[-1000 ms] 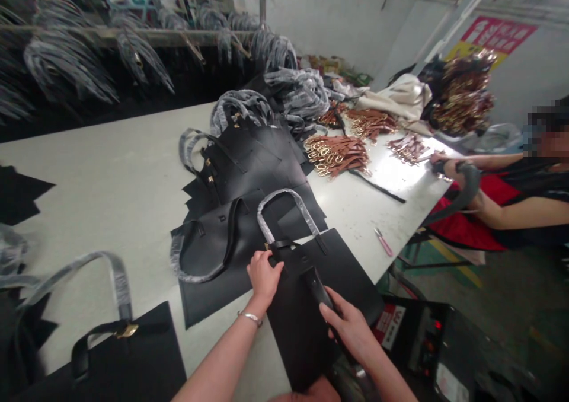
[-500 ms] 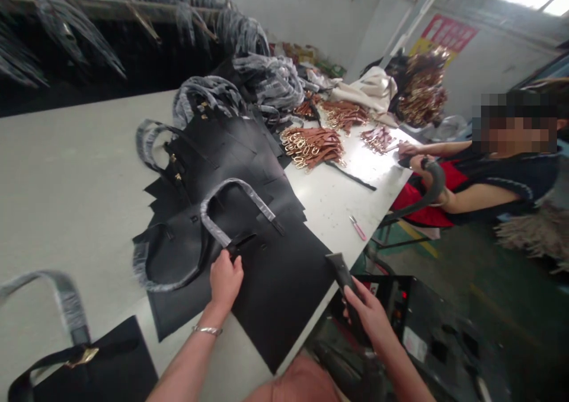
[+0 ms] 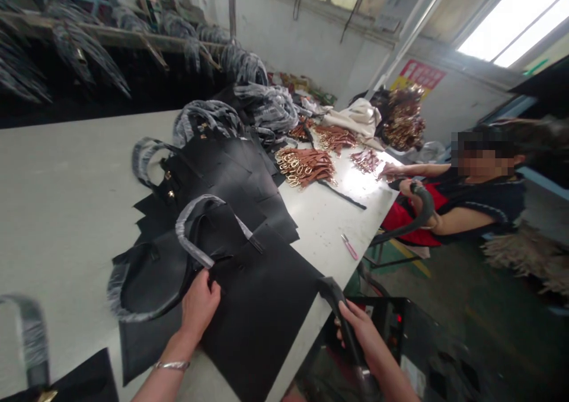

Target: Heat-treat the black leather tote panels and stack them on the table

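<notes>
My left hand (image 3: 201,304) is closed at the base of a plastic-wrapped bag handle (image 3: 191,245), with its fingertips pinched near the black panel. That handle is fixed to a flat black bag panel (image 3: 262,295), whose near corner reaches the table's front edge. My right hand (image 3: 365,331) grips a black nozzle on a hose (image 3: 351,331), with its tip close to the panel's right corner. Beneath and beyond lies an overlapping stack of black bag panels (image 3: 222,171) with wrapped handles. What exactly my left fingertips press on is hidden.
Pink-handled snips (image 3: 349,246) lie near the table's right edge. Brown straps with gold clips (image 3: 306,166) are piled farther back. A co-worker (image 3: 466,206) sits at the right, holding another hose (image 3: 424,206). A dark machine (image 3: 427,343) stands below the table edge.
My view has tilted up, so the table sits lower in it. My left hand, still at the handle base, appears farther left and lower. In my right hand the nozzle has turned.
</notes>
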Available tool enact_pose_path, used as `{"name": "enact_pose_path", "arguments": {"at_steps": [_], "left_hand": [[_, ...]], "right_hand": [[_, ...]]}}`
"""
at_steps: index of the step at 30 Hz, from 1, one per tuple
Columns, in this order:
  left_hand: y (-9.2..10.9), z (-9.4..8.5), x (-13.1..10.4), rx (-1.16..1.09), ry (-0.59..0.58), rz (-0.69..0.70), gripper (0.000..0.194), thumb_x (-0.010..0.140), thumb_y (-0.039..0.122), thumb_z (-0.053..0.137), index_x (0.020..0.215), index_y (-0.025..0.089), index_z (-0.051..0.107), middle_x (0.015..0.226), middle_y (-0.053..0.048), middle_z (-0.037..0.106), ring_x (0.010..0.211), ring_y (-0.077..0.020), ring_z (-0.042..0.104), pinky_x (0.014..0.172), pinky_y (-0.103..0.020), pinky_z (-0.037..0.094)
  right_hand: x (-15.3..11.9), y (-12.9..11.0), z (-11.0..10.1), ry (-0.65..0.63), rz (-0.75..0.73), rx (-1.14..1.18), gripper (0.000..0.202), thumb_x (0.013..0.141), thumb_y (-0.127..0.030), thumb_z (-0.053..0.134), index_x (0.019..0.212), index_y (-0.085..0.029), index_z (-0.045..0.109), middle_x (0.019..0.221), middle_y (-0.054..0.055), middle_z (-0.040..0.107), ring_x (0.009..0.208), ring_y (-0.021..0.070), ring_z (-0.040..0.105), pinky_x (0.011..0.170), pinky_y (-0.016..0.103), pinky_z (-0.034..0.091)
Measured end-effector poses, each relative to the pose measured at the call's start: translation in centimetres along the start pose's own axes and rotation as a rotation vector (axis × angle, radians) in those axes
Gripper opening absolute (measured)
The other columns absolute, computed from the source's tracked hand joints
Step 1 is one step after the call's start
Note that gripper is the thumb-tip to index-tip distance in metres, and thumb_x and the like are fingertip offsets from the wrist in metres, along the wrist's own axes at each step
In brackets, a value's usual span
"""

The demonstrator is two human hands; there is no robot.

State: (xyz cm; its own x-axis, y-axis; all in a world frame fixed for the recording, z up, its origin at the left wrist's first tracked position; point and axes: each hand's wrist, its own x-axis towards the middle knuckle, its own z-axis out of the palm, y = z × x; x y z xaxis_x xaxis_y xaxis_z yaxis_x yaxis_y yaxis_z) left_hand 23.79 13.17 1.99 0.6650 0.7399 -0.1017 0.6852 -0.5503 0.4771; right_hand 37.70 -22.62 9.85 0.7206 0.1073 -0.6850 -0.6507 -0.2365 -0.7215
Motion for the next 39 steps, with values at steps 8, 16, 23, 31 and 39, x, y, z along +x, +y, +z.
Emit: {"name": "enact_pose_path", "arguments": {"at_steps": [8,16,23,31,39], "left_hand": [[-0.9,0.7,0.6,0.05,-0.03,0.156,0.044,0.086,0.015,0.041,0.129,0.015,0.052,0.132,-0.012,0.06,0.118,-0.0251,0.06,0.097,-0.036,0.05],[-0.8,1.2,0.5,0.064,-0.004,0.167,0.046,0.087,0.015,0.039,0.132,0.013,0.048,0.128,-0.014,0.06,0.117,-0.0252,0.059,0.097,-0.036,0.05],[-0.7,0.9,0.7,0.07,-0.026,0.236,0.044,0.084,0.012,0.041,0.127,0.014,0.052,0.125,-0.012,0.062,0.115,-0.0238,0.058,0.095,-0.033,0.05],[-0.7,1.2,0.7,0.046,-0.058,0.198,0.045,0.086,0.011,0.04,0.13,0.015,0.048,0.122,-0.012,0.061,0.113,-0.0249,0.056,0.094,-0.036,0.049],[0.6,0.3,0.1,0.101,-0.035,0.244,0.045,0.084,0.006,0.04,0.126,0.016,0.053,0.131,-0.011,0.058,0.119,-0.0241,0.054,0.105,-0.036,0.044]], "right_hand": [[2.9,-2.1,1.0,0.073,-0.079,0.056,0.037,0.08,-0.052,0.07,0.093,-0.02,0.056,0.059,-0.005,0.058,0.043,0.011,0.057,0.036,0.019,0.044],[0.8,-0.8,-0.4,0.003,-0.015,-0.061,0.046,0.078,-0.047,0.074,0.111,-0.019,0.06,0.06,-0.003,0.062,0.041,0.0132,0.058,0.034,0.021,0.043],[3.1,-2.1,1.3,0.012,-0.044,-0.045,0.032,0.085,-0.047,0.067,0.098,-0.019,0.058,0.058,-0.004,0.059,0.041,0.0121,0.057,0.035,0.02,0.044],[1.1,-1.1,-0.1,-0.034,-0.003,-0.11,0.037,0.077,-0.047,0.073,0.097,-0.018,0.062,0.058,-0.001,0.062,0.04,0.0144,0.058,0.033,0.023,0.043],[1.5,-1.3,2.7,0.054,-0.144,-0.114,0.07,0.068,-0.056,0.077,0.124,-0.017,0.059,0.059,-0.005,0.061,0.047,0.0143,0.059,0.039,0.022,0.045]]}}
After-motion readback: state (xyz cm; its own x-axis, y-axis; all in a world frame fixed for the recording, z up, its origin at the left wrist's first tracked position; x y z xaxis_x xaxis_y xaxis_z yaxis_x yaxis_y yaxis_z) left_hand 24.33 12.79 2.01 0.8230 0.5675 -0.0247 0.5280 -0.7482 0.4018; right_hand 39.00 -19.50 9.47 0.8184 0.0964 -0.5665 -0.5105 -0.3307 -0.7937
